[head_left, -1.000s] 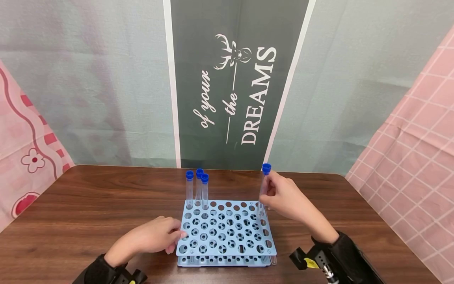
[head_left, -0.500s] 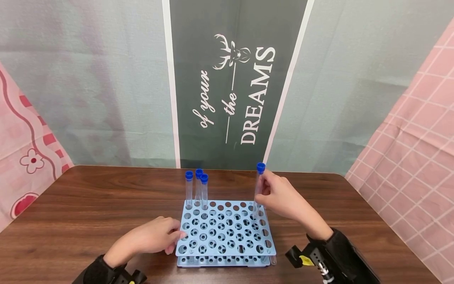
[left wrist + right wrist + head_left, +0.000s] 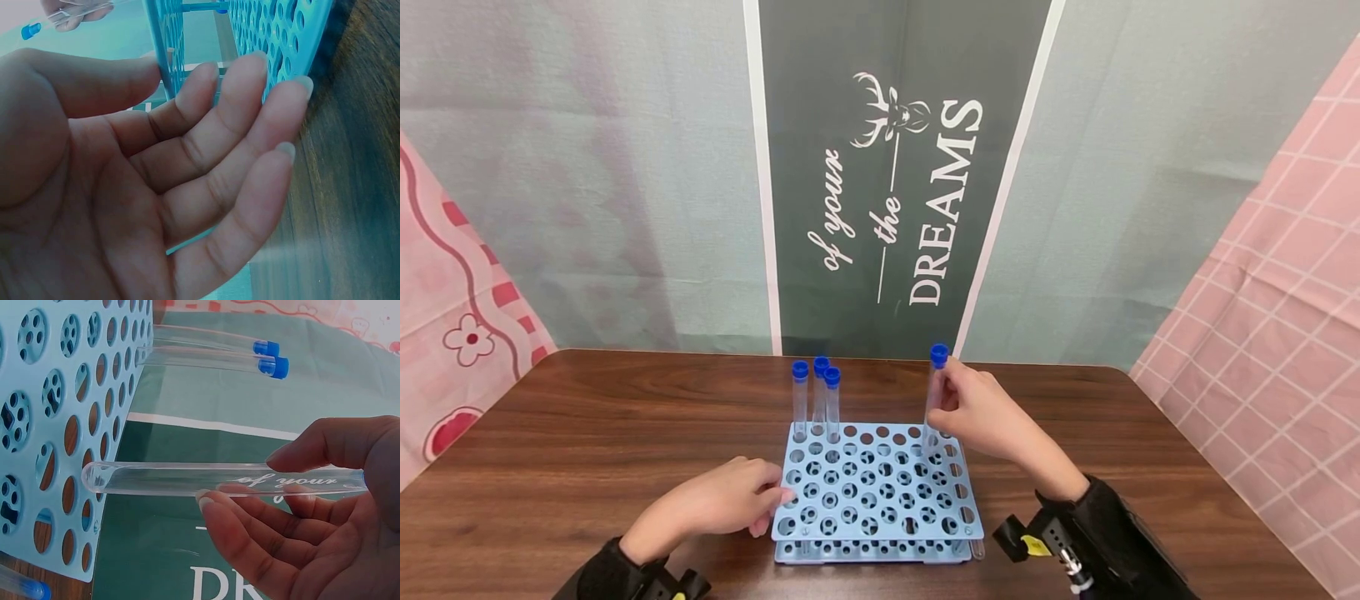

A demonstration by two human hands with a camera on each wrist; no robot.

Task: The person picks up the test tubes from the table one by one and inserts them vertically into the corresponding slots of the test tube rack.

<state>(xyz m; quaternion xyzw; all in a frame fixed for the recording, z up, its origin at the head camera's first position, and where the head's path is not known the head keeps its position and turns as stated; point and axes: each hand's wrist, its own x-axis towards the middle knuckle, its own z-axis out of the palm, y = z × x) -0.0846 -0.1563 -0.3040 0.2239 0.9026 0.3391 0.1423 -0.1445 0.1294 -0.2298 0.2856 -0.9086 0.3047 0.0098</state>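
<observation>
My right hand (image 3: 981,408) pinches a clear test tube (image 3: 169,479) with a blue cap between thumb and fingers. The tube stands almost upright over the right back part of the light blue test tube rack (image 3: 868,533). Its rounded lower end is over the holes; whether it touches the plate I cannot tell. At the rack's left side, my left hand (image 3: 733,496) holds the edge, thumb (image 3: 119,81) against the top plate and fingers loosely curled below it. Three capped test tubes (image 3: 801,404) stand in the rack's left back corner.
Another blue-capped tube (image 3: 22,584) lies by the rack's right side, its clear end showing near the front right corner. Under everything is a dark wood table (image 3: 587,417). A printed green and grey cloth (image 3: 880,167) hangs behind, with pink cloths at both sides.
My right hand has moved the test tube left, from the rack's right edge to a little further in over the holes. The left hand and the rack have stayed in place.
</observation>
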